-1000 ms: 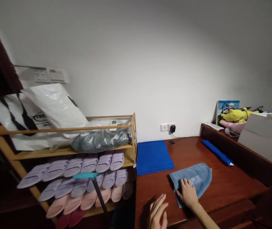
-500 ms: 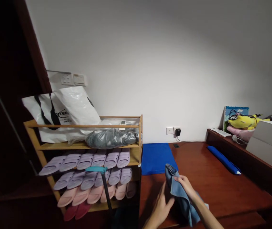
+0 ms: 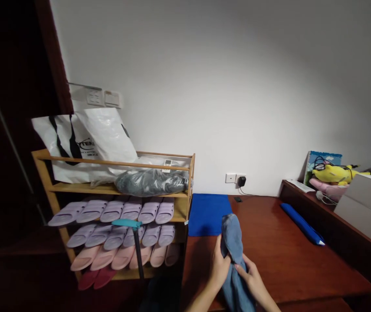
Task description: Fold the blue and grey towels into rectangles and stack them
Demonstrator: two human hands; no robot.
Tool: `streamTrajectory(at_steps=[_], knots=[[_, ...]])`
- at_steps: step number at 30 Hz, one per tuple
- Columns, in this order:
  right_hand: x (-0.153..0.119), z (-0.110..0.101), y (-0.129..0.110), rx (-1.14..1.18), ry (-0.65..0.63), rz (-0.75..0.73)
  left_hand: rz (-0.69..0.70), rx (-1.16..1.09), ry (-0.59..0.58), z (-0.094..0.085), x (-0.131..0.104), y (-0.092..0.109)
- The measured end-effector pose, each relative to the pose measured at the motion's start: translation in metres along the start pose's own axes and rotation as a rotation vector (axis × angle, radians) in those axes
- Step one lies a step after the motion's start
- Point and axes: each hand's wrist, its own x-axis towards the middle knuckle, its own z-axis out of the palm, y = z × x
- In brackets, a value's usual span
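A blue denim cloth (image 3: 232, 236) is held up over the near part of the reddish-brown desk (image 3: 279, 260), its rounded top end pointing away from me and its lower part running off the bottom edge. My left hand (image 3: 219, 266) grips it from the left side. On the right, my right hand (image 3: 250, 275) has thumb and fingers closed on the denim just below the rounded part. Behind the denim, a flat blue cloth (image 3: 208, 214) lies on the desk's left back corner.
Left of the desk stands a wooden shoe rack (image 3: 53, 208) with several slippers, a white bag (image 3: 107, 138) and a plastic-wrapped bundle (image 3: 152, 182). A teal-topped handle (image 3: 126, 223) stands before it. A long blue item (image 3: 302, 223) lies right, beside a raised shelf holding a yellow plush (image 3: 335, 173).
The denim has turned more upright, and its folded end now appears rounded. My right hand has moved lower on it, and my left hand has closed around its side.
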Motion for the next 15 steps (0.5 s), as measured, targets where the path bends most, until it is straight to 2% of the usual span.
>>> streamTrajectory(at_steps=[3, 6, 10, 13, 15], knots=[[0.002, -0.003, 0.023, 0.006, 0.04, 0.095, -0.002, 0.151, -0.03, -0.002, 0.001, -0.01], [0.004, -0.012, 0.044, -0.047, 0.1, 0.181, -0.002, 0.351, -0.083, -0.007, 0.001, -0.033], [0.001, -0.021, 0.065, -0.153, 0.157, 0.238, -0.032, 0.452, -0.135, -0.015, -0.01, -0.059], [-0.001, -0.017, 0.076, -0.248, 0.152, 0.23, 0.021, 0.554, -0.13, -0.013, -0.027, -0.056], [-0.002, -0.011, 0.082, -0.322, 0.156, 0.222, 0.15, 0.633, -0.155, -0.006, -0.039, -0.047]])
